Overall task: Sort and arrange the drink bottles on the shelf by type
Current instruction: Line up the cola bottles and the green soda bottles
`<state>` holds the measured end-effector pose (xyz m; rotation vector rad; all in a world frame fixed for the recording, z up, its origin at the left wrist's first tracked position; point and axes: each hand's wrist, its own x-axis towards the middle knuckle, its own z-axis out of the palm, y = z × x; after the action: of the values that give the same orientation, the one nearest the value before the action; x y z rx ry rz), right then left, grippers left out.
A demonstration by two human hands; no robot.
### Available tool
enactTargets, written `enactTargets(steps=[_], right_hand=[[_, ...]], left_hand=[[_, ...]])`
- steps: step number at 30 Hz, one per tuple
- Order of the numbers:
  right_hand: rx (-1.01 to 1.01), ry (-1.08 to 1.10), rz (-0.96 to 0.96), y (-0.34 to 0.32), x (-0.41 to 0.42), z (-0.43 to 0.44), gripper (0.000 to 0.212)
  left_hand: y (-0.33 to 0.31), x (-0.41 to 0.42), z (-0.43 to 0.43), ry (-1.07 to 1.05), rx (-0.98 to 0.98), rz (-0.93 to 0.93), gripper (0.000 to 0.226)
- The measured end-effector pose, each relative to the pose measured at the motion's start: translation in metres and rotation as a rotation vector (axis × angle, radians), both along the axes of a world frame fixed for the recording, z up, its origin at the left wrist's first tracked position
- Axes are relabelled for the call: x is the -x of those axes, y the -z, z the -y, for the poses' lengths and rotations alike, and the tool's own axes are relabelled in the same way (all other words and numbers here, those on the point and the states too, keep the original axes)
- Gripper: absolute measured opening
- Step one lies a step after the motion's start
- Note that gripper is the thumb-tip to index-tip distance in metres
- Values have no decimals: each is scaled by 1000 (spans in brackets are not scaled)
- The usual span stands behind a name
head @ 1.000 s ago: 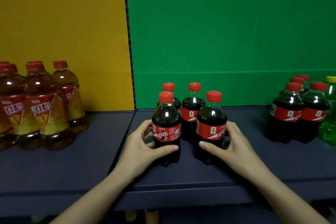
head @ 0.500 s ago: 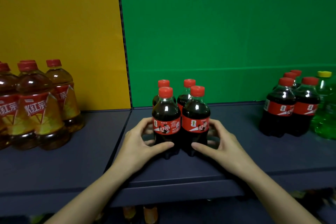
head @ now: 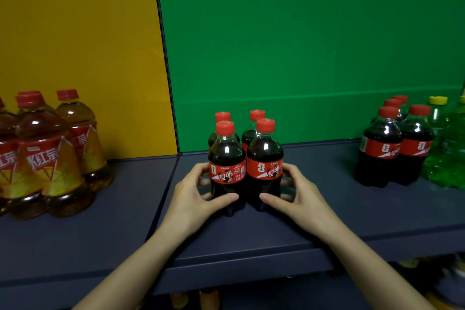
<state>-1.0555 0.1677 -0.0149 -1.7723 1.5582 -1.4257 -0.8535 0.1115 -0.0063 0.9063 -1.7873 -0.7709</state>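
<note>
Four cola bottles (head: 245, 158), pushed closer together than a second ago, now stand as one tight bunch mid-shelf (head: 352, 211), left hand (head: 193, 196) and right hand (head: 299, 196) each cupping, probably lightly, a front bottle, so colas look grouped.

Rear two cola bottles (head: 222, 118) stand largely hidden behind the front pair (head: 245, 166). Tea bottles (head: 47, 156), left of that pair, are cut by the frame edge. Green bottles (head: 445, 156), right of it, likewise cut. Items below the shelf (head: 377, 209): blurred, unidentifiable.
</note>
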Motion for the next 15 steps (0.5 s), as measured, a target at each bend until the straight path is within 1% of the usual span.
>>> enactTargets(steps=[2,4,6,8,9,11,13,15], right_hand=[[-4,1,9,0,-1,0,58],[-2,9,1,1,0,-2,60],[2,39,-14,1,3,-7,61],[33,88,-14,1,13,-16,56],[62,114,-11,0,20,-22,50],[127,166,4,-3,40,-33,36],[176,227,36,-10,67,-43,28],[216,290,65,-17,97,-52,25]], left_hand=[[-2,0,-1,-5,11,48,63],[-4,-1,-4,-66,56,110,69],[-6,-2,-9,-184,148,73,67],[-9,-2,-19,-247,289,-26,52],[-13,0,-25,-239,369,-54,43],[-21,9,-38,-159,497,-53,23],[-28,27,-49,-39,523,-39,13],[-33,53,-58,75,491,-19,12]])
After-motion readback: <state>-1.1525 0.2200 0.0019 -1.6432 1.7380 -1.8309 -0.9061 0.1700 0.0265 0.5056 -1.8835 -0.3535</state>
